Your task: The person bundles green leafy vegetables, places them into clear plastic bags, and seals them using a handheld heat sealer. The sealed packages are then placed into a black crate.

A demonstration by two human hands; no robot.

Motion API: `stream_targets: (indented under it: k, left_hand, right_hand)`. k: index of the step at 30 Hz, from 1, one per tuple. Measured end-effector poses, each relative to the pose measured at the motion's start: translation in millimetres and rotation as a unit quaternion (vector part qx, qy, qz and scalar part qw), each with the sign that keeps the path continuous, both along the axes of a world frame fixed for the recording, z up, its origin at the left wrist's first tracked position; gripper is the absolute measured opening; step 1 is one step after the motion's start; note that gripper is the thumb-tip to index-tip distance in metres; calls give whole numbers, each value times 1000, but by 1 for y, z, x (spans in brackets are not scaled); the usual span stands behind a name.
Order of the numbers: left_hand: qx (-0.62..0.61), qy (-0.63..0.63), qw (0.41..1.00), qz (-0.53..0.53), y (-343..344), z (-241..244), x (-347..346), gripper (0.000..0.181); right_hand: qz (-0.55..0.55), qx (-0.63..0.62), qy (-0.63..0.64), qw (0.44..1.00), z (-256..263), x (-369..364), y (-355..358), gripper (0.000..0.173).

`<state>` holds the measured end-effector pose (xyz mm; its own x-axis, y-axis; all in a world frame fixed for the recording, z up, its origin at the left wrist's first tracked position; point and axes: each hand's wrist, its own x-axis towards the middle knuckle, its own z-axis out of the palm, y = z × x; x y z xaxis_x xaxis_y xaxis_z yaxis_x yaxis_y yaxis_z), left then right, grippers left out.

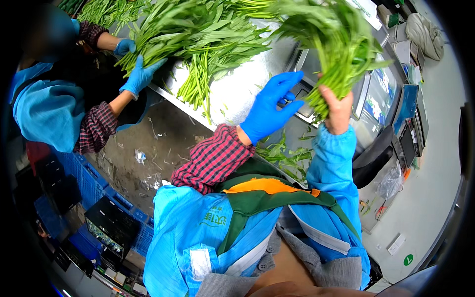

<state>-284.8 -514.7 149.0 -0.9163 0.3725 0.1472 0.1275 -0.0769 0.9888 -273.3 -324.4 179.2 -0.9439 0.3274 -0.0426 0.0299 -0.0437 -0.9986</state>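
Observation:
My right hand (337, 107), bare, is closed round the stems of a bunch of leafy green vegetables (337, 55), held upright and blurred at the leaves. To its left is my left hand (272, 104) in a blue glove, fingers apart, holding nothing, near the stem ends. A loose pile of the same long-stemmed greens (219, 59) lies on the metal table (241, 92), stems towards me. Cut leaves and stem bits (287, 152) lie on the surface below my hands.
At the left a co-worker's blue-gloved hands (139, 74) hold another bunch over the table edge. A device with a metal frame (362, 94) stands right of the table. Blue plastic crates (89, 178) and black crates (111, 224) stand at the lower left; litter lies on the floor (148, 148).

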Motion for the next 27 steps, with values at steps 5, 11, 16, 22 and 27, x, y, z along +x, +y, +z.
stream_targets:
  k: [5, 11, 16, 22, 27]
  left_hand:
    - [-127, 24, 972, 196, -65, -55, -22, 31]
    - [-275, -54, 917, 284, -220, -191, -61, 40]
    - [-282, -148, 944, 90, -228, -210, -106, 57]
    - [11, -452, 890, -55, -163, -132, -86, 44]
    - [58, -453, 884, -100, -118, -107, -47, 38]
  right_hand:
    - [-51, 46, -74, 995, -36, -20, 102, 40]
    - [-225, 715, 0, 661, -55, -14, 86, 70]
    - [185, 273, -173, 928, -143, -22, -93, 70]
    - [274, 47, -164, 946, -189, -50, -183, 45]
    - [258, -75, -161, 950, -165, -9, -133, 32]
